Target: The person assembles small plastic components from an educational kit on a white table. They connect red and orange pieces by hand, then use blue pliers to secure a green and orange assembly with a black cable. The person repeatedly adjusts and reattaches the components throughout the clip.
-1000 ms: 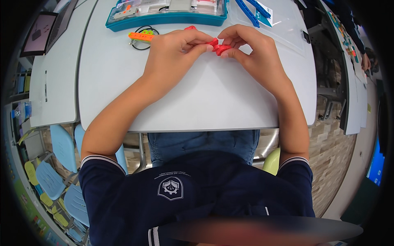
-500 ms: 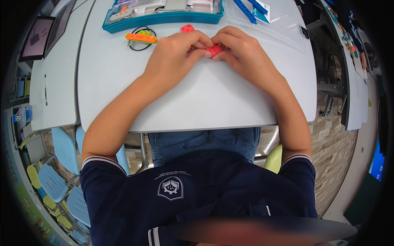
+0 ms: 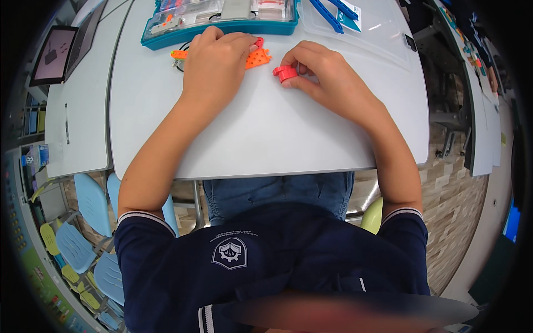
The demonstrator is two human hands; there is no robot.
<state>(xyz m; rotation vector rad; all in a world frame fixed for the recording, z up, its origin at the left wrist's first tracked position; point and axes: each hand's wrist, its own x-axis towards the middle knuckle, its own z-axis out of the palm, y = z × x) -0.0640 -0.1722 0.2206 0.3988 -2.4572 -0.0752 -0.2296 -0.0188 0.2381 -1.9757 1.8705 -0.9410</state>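
My right hand (image 3: 327,72) pinches a small red plastic building piece (image 3: 287,74) between thumb and fingers, just above the white table. To its left, the fingertips of my left hand (image 3: 215,61) close on another small red piece (image 3: 259,43). An orange plate with holes (image 3: 259,58) shows beside that hand, its left part hidden behind the fingers. The end of an orange strip (image 3: 179,54) and part of a black cable (image 3: 179,64) stick out on the other side of my left hand. The hand covers the rest of both.
A teal-rimmed kit box (image 3: 222,29) with sorted parts stands at the table's far side. Blue plastic beams (image 3: 327,15) lie by a card on a clear lid (image 3: 383,44) at the far right. An open laptop (image 3: 53,55) sits on the left-hand table.
My hands have moved apart. The left let go of the red piece they both held and reached left and away to the other red one. The orange plate has come into view.
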